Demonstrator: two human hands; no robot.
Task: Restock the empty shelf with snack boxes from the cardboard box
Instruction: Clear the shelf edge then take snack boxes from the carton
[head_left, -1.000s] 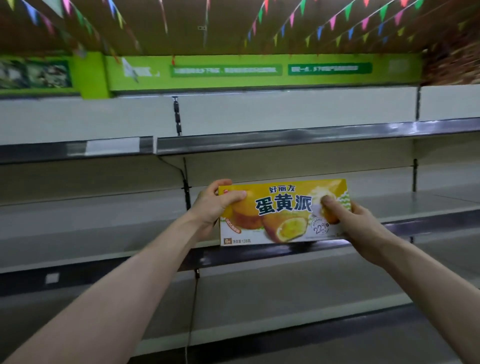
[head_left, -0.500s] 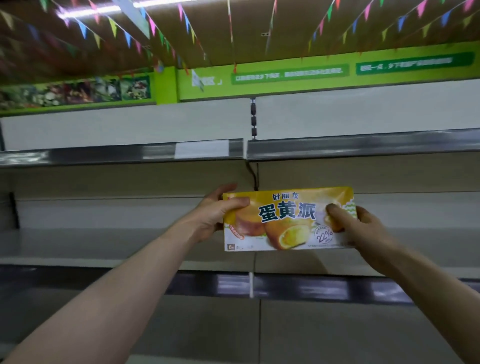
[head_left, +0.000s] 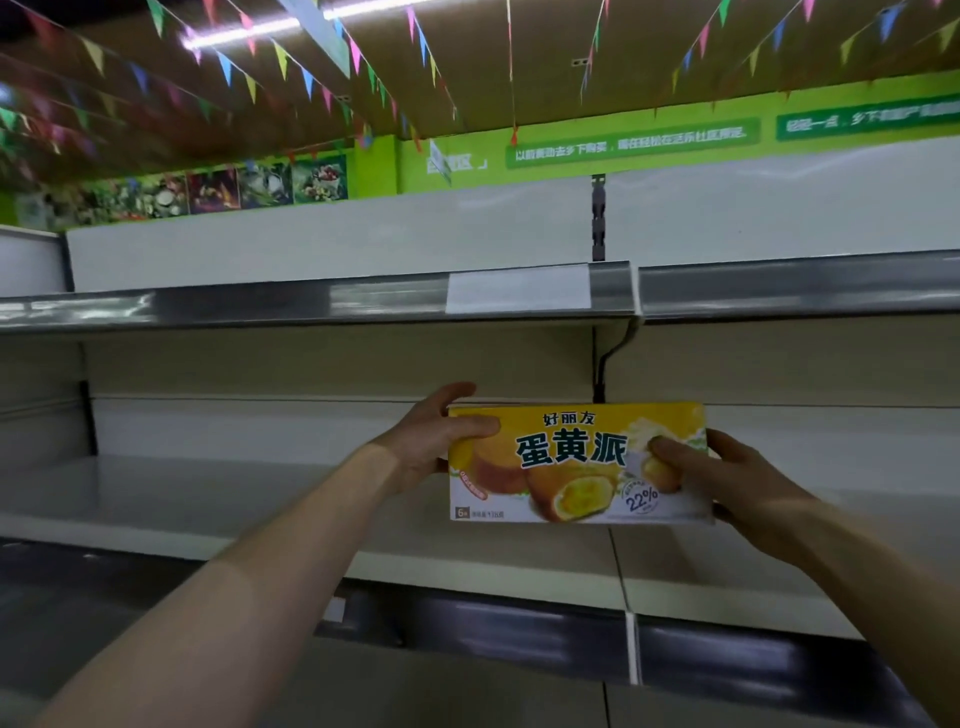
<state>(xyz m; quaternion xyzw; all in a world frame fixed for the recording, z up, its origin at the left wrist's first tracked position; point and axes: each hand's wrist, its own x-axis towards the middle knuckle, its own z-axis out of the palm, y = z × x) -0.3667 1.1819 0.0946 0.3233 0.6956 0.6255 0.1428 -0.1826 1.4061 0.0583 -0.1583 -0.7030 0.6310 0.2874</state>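
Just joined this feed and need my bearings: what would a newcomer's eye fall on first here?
The yellow snack box at centre stands out first, printed face to the camera, gripped at its ends by the left hand and the right hand. Behind it runs a bare white shelf, with another above. Overhead, strings of coloured pennants cross the ceiling above a green wall banner.

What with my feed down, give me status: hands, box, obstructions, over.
Grip: left hand and right hand each on one end of the snack box. Box upright, label toward camera, held in front of the middle shelf. No obstruction seen.
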